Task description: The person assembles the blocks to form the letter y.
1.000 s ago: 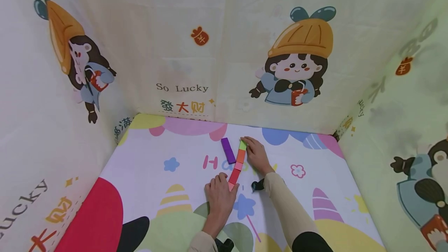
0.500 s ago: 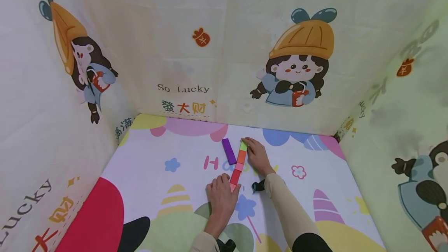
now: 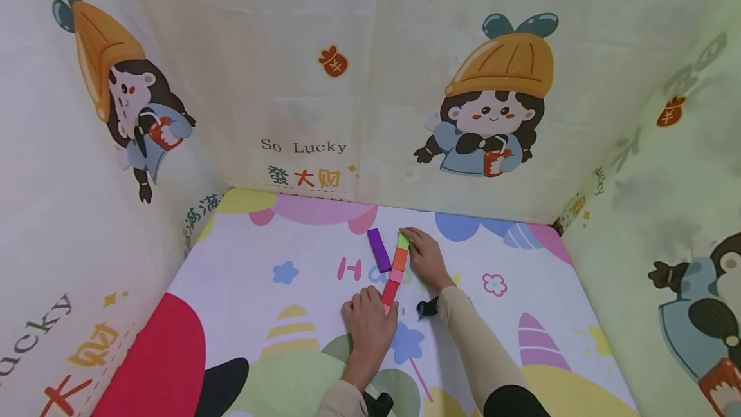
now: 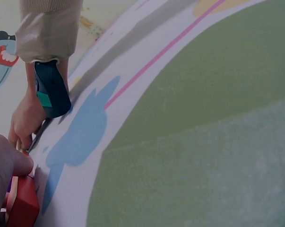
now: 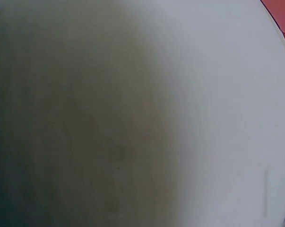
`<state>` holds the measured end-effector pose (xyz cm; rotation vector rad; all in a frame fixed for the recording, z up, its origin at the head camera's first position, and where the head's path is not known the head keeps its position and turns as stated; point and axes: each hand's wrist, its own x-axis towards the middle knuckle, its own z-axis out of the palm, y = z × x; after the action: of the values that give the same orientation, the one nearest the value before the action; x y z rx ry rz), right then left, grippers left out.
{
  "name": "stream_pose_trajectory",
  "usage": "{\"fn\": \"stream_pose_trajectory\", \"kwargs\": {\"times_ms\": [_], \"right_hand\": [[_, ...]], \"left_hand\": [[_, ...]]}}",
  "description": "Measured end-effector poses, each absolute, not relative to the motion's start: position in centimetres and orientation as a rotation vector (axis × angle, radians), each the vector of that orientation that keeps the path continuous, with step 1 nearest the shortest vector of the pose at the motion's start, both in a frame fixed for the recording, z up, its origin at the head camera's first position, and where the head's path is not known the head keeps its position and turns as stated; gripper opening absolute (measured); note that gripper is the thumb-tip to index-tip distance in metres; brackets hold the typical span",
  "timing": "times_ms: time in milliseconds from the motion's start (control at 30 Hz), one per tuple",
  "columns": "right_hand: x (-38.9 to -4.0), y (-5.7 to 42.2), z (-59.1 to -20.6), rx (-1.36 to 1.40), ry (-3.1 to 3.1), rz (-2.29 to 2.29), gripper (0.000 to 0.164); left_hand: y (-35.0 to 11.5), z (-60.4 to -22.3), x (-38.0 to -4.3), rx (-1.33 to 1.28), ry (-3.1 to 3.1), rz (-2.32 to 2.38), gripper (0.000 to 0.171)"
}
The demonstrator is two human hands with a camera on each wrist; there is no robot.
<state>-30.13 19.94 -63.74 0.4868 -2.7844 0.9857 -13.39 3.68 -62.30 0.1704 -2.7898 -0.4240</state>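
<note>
Small blocks lie end to end in a slanting row on the mat: green (image 3: 402,241), orange (image 3: 399,259), pink (image 3: 396,275), red (image 3: 390,292) and another pink block (image 3: 388,307) nearest me. My left hand (image 3: 370,327) pinches that near pink block, thumb on its right side and fingers on its left, partly covering it. At the far end my right hand (image 3: 426,257) holds the green block with its fingertips. A purple bar (image 3: 379,250) lies left of the row, its near end close to the pink middle block. The right wrist view is mostly blurred, with a pink block (image 5: 281,14) in its corner.
A printed white mat (image 3: 324,243) with coloured shapes covers the surface. Patterned cloth walls (image 3: 370,82) rise at the back and both sides. A dark wrist camera (image 4: 52,90) sits on the right wrist, close above the mat.
My left hand has shifted slightly right and forward along the row, covering more of the near pink block. The right hand and the purple bar stay nearly in place.
</note>
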Motion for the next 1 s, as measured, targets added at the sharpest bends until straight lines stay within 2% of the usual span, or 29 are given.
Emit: {"fn": "stream_pose_trajectory", "kwargs": {"times_ms": [233,700,867,1000], "right_hand": [[-30.1,19.9,-63.8,0.484,-2.779,0.984,0.044],[-30.1,20.0,-63.8,0.442,-2.817,1.016,0.044],[-30.2,20.0,-63.8,0.446,-2.812,1.017,0.044],[-30.1,19.9,-63.7,0.468,-2.795,1.005,0.043]], "left_hand": [[3.7,-62.5,-13.4,0.146,-2.771,-0.423,0.052],[3.9,-62.7,-13.7,0.147,-2.773,-0.399,0.055],[3.4,-62.9,-13.2,0.108,-2.791,-0.552,0.064],[1.8,-63.4,-12.2,-0.024,-2.771,-0.789,0.065]]}}
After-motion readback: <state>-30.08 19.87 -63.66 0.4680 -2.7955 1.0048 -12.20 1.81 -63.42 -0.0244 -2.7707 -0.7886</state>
